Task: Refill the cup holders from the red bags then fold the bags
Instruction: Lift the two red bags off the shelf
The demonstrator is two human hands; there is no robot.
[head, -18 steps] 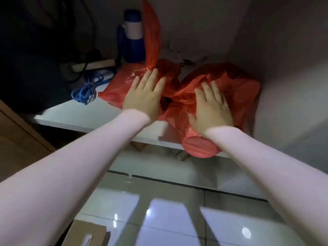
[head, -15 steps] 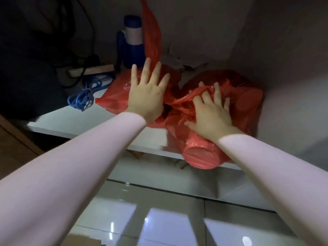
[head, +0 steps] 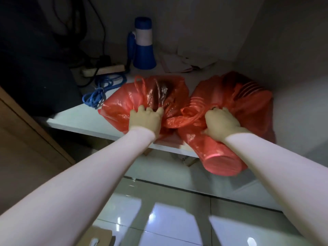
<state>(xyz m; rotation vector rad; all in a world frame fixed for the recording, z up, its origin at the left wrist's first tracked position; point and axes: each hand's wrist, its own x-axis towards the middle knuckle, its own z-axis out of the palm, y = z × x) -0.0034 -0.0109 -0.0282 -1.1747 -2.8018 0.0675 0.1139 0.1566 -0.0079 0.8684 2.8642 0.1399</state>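
Two red translucent plastic bags lie side by side on a low white worktop [head: 79,119]: the left red bag [head: 120,103] under the left grip [head: 144,121], the right red bag [head: 248,107] under the right grip [head: 221,123]. Beyond the left grip a coiled blue cable [head: 99,95] rests just beside the bag. Farther back are a pale power strip [head: 99,69] with dark leads, a blue-and-white megaphone [head: 143,43] standing on its bell, and loose papers [head: 181,63]. A grey wall [head: 292,41] closes the corner past the right grip. Glossy floor tiles [head: 177,219] lie below both forearms, which wear pale sleeves.

Each grip is clenched. The left has its fingers curled into the bunched plastic of its bag's near end. The right clutches the gathered neck of its bag, next to the looped handles.

The left bag is crumpled, with something dark and ribbed showing through it ahead of the knuckles. The right bag bulges with ribbed stacked rims, and a round cylindrical stack end [head: 221,157] inside it juts over the worktop's front edge, below the right wrist.
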